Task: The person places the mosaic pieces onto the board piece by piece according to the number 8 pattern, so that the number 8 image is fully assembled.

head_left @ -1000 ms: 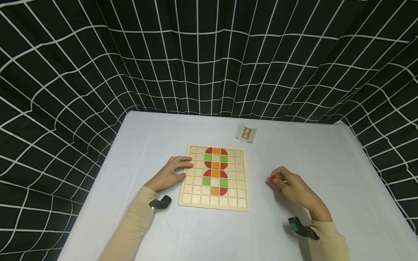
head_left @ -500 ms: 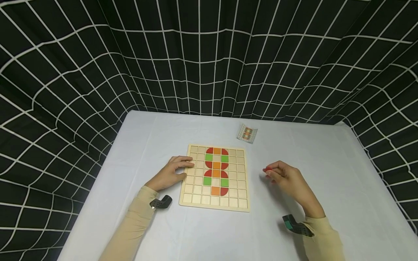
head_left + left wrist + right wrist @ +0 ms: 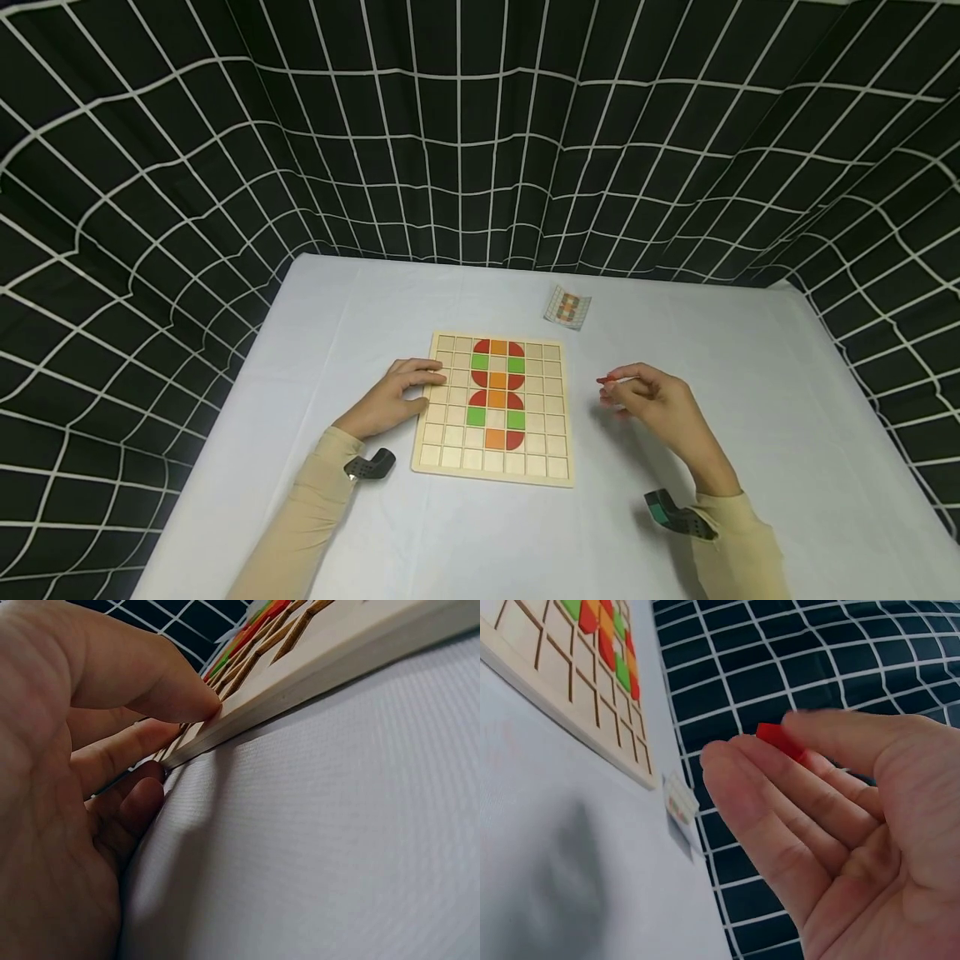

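Observation:
A square wooden grid board (image 3: pixel 450 456) lies on the table, with red, orange and green tiles set in its middle columns in a figure like an 8. My left hand (image 3: pixel 385 402) rests on the board's left edge, fingers extended. In the left wrist view, a fingertip touches the wooden rim (image 3: pixel 337 669). To the right of the board, my right hand (image 3: pixel 660 408) is raised over the cloth and pinches a small red tile (image 3: pixel 604 381). The right wrist view shows this red tile (image 3: pixel 774 738) between thumb and fingers; part of it is hidden by them.
A creased paper card (image 3: pixel 567 307) printed with a matching coloured pattern lies behind the board, toward the right. White cloth covers the table (image 3: pixel 360 308). Black curtains (image 3: pixel 495 150) with a white grid rise at the back and sides.
My right hand has moved left and slightly away from me, bringing the red tile nearer the board and turning it more edge-on. The left hand stays in place.

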{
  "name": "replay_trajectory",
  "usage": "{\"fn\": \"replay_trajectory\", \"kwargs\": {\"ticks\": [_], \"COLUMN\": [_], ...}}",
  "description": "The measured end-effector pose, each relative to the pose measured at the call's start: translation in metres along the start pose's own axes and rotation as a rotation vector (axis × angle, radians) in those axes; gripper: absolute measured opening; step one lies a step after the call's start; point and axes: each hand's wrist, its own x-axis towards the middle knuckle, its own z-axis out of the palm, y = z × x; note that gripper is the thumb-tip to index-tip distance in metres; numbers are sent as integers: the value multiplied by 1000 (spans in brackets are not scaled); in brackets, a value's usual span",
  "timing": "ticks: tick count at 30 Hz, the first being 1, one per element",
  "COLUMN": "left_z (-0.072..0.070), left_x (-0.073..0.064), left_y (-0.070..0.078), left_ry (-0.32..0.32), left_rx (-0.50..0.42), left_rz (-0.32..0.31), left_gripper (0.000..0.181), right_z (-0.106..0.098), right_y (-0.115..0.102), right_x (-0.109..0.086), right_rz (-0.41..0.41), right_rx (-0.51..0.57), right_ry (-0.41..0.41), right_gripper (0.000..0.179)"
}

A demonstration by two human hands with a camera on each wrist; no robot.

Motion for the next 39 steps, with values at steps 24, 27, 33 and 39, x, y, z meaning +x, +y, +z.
{"fn": "replay_trajectory", "kwargs": {"ticks": [24,27,33,39], "left_z": [0,0,0,-1], "left_x": [0,-1,-1,-1], "left_y": [-3,-4,-4,0], "left_ry": [-4,-3,-3,-5], "left_rx": [-4,4,14,1], "left_rz": [8,7,9,4], "left_gripper": [40,40,40,40], "right_z": [23,28,39,52], "right_y": [-31,-37,-47,-53], "right_x": [23,28,35,41], "right_rz": [-97,-135,-183,-211], "right_rx": [-159,-180,-190,-155], "right_ry": [45,37,26,-10], "right_gripper": [20,18,19,16]}}
